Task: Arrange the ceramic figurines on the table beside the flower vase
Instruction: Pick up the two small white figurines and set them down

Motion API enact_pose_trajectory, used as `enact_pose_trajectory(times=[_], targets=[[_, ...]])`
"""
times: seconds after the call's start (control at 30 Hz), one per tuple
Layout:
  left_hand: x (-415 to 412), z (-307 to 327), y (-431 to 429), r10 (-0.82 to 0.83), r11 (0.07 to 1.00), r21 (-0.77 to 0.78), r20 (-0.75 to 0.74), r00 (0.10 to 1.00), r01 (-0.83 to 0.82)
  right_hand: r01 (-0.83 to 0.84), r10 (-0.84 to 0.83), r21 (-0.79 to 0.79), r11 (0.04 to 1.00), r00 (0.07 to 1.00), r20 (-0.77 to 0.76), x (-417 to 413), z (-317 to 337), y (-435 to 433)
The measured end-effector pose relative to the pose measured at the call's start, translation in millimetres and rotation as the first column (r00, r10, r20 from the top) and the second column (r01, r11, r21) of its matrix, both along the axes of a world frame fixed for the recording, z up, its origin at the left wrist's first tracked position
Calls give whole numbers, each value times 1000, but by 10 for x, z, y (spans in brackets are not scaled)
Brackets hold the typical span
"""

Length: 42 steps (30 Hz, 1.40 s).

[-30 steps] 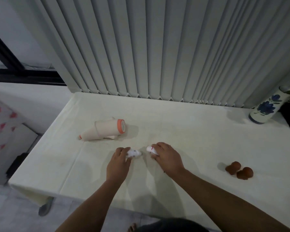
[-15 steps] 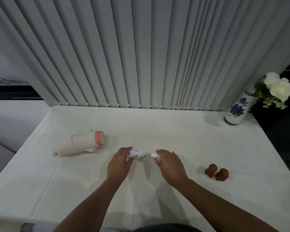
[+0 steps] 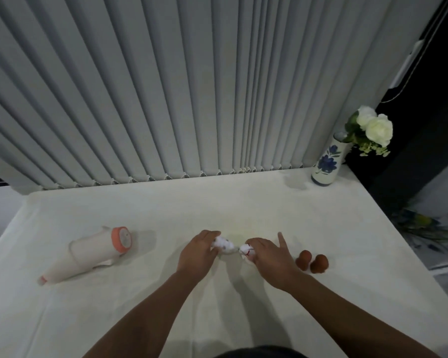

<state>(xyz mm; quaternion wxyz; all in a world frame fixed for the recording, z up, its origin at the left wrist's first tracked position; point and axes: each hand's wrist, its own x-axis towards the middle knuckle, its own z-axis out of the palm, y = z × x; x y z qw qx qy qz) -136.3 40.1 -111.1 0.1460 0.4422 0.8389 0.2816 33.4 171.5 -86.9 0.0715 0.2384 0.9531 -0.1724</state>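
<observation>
My left hand [image 3: 198,251] grips a small white speckled figurine [image 3: 225,244] at the middle of the white table [image 3: 243,202]. My right hand [image 3: 270,257] holds a small white figurine with red marks [image 3: 245,248], its index finger stretched out. The two white figurines almost touch. Two small brown figurines [image 3: 312,261] stand side by side just right of my right hand. The white flower vase with blue flower print [image 3: 327,161] stands at the table's far right corner, holding white flowers [image 3: 374,127].
A large cream figurine with an orange ring [image 3: 93,253] lies on its side at the left of the table. Grey vertical blinds [image 3: 166,86] hang behind the table's far edge. A dark gap lies beyond the right edge.
The camera has tilted up and turned right, so the vase and flowers show fully. Both hands stay on the white figurines, now slightly off the cloth and closer together.
</observation>
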Motion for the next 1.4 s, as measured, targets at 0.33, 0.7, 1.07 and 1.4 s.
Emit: enact_pose_trajectory(times=[0.33,0.7,1.07,1.4], targets=[[-187,-8,263,-113,992,-53,-2,994,113,72,-67,-170,983,997,35,21,169,229],[-327,-25,531,-231,970,-70,13,973,232,158,-155,-310,937,987,35,-56,264,396],[-292,-131,608,-284,951,-124,5,959,282,209,-239,-321,924,969,-56,-15,180,413],[-230,-123,655,-273,954,-123,12,962,272,277,-320,-247,928,934,-156,34,61,374]])
